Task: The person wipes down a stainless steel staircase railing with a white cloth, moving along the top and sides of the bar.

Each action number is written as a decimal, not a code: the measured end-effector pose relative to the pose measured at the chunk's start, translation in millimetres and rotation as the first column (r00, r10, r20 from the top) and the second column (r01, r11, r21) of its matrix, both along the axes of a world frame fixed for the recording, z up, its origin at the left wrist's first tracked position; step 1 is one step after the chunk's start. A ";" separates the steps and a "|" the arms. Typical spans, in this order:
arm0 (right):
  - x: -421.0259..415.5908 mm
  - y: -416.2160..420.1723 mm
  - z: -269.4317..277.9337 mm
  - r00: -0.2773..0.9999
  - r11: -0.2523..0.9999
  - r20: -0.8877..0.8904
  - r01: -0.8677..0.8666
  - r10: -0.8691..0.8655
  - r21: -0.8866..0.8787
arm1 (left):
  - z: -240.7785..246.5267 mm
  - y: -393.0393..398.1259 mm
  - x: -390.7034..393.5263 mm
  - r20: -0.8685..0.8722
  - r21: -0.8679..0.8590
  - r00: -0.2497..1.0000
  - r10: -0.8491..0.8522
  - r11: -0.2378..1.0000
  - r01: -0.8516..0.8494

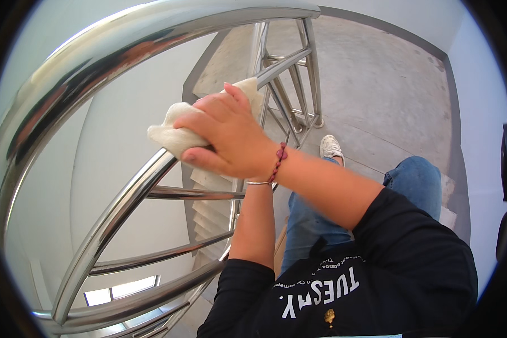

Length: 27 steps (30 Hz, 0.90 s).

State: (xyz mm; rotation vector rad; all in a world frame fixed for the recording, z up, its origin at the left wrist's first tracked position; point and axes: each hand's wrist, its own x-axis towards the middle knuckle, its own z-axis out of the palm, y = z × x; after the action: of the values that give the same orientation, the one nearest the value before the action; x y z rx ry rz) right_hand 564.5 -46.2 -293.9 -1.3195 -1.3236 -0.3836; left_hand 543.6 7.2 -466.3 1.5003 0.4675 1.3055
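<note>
My right hand (232, 135) grips a cream-white cloth (179, 133) folded around a polished metal tube (126, 207) of a stair railing. The cloth bunches out at the thumb side, and another part of it shows past the fingers. A dark red braided bracelet (280, 162) circles my right wrist. My left forearm (255, 228) rises from below, with a thin silver bangle (258, 183) at its wrist. Behind the right wrist and hand my left hand is hidden, so I cannot tell what it touches. A thick, shiny handrail (152, 40) curves above the gripped tube.
Metal balusters (295, 84) stand at the railing's far end on a grey concrete floor (376, 80). Below, beyond the railing, concrete steps (211, 215) descend. A white sneaker (331, 147) rests on the floor. To the right is a pale wall (483, 139); a window (122, 289) shows low at left.
</note>
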 end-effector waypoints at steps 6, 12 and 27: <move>63.3 8.8 -42.9 0.994 1.000 0.106 0.024 -0.023 -0.009 | 14.4 7.9 13.7 0.170 0.092 0.983 -0.070 0.994 0.055; 109.0 1.5 -60.8 0.990 0.973 -0.101 0.073 -0.097 -0.219 | 28.6 -0.1 9.2 -0.024 0.073 0.995 0.097 0.993 -0.095; -69.2 0.5 38.3 0.996 0.997 0.050 -0.073 0.072 0.013 | 72.1 -77.7 -106.1 0.060 0.222 0.998 0.033 0.974 -0.046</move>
State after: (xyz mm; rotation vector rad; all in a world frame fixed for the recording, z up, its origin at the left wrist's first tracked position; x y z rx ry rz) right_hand 495.3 -45.7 -255.6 -1.2532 -1.4028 -0.3772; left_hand 437.5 -70.5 -394.2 1.6409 0.3233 1.4666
